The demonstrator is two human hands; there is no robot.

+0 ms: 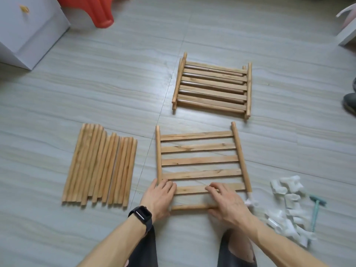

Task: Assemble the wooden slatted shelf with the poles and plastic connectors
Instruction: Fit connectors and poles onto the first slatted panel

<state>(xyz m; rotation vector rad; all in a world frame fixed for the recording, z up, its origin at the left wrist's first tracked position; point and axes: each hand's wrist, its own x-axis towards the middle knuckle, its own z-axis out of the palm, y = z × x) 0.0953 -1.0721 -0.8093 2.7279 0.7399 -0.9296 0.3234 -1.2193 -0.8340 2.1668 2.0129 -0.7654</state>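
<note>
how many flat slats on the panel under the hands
5, spaced evenly along the slatted panel from far end to near; the nearest is partly under the left hand and right hand. None look hidden.

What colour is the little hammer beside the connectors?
The hammer is pale teal; head view.

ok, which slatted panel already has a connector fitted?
The near single panel: a white connector sits on its right pole's near end. The far stack shows none.

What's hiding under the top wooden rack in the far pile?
Another slatted rack lies under the top rack: darker slats show through its gaps, and extra pole ends stick out. How many racks are below is covered.
</note>
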